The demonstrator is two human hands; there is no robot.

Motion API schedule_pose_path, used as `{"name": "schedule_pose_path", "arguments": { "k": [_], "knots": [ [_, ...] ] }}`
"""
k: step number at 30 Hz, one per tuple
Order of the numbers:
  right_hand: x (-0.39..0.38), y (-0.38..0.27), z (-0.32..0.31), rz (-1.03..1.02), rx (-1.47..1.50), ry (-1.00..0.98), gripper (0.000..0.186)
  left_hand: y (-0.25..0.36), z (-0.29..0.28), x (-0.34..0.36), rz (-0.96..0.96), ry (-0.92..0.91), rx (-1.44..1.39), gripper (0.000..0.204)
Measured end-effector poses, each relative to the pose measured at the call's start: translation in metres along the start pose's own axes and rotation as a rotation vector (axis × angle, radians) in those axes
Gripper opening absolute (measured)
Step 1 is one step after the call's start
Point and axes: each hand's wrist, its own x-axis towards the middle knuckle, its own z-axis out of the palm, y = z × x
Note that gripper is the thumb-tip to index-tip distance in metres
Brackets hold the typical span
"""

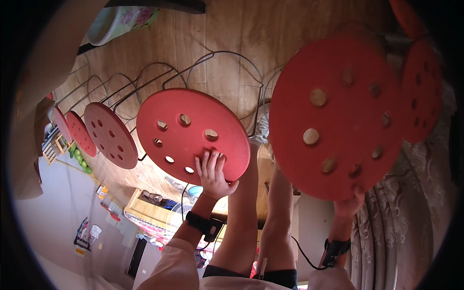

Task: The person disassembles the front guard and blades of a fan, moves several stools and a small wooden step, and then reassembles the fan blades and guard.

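Observation:
My left hand (214, 175) lies on the near edge of a round red stool (186, 104). Its fingers stretch flat over the seat beside one of the round holes, and the thumb points out along the rim. At right, a second red stool (348, 118) appears larger and closer to me, its seat pierced by a ring of holes. My right hand (351, 204) grips that seat's near rim, with most of the fingers hidden beneath it. The second stool's legs are hidden under the seat.
More round red stools (111, 135) stand in a row at left on thin dark metal legs. Another red seat (422, 92) is at far right, near a patterned curtain (401, 212). A floral bin (118, 24) sits far left on the wooden floor (270, 29).

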Motion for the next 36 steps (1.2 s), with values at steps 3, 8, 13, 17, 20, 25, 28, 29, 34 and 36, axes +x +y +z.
{"name": "schedule_pose_path", "arguments": {
  "k": [3,8,13,17,20,25,28,29,34,36],
  "knots": [
    [-0.008,0.003,-0.008,0.012,-0.018,0.011,0.072,0.000,0.001,-0.001,0.004,0.014,0.011,0.075],
    [-0.013,0.010,-0.019,0.041,-0.043,-0.003,0.065,0.002,0.002,0.000,-0.014,0.035,0.015,0.074],
    [-0.018,0.019,-0.030,0.020,-0.068,-0.013,0.056,0.002,0.002,0.001,-0.021,0.065,-0.001,0.072],
    [-0.021,0.017,-0.036,0.021,-0.077,0.029,0.052,0.001,0.002,0.000,-0.021,0.053,0.000,0.073],
    [-0.020,0.017,-0.038,0.049,-0.093,-0.031,0.054,0.001,0.002,0.000,-0.019,0.049,0.000,0.073],
    [-0.018,0.023,-0.039,0.013,-0.040,0.019,0.058,0.001,0.001,0.000,-0.022,0.051,0.014,0.073],
    [-0.019,0.026,-0.045,-0.049,-0.049,0.081,0.061,0.002,0.002,0.000,-0.018,0.052,0.019,0.073],
    [-0.019,0.027,-0.048,-0.074,-0.058,0.098,0.062,0.002,0.002,0.000,-0.019,0.052,0.020,0.073],
    [-0.019,0.022,-0.067,-0.101,-0.003,0.160,0.064,0.002,0.001,-0.001,-0.018,0.028,0.038,0.077],
    [-0.019,0.021,-0.074,-0.110,0.017,0.150,0.064,0.002,0.001,-0.001,-0.012,0.022,0.039,0.078]
  ]
}}
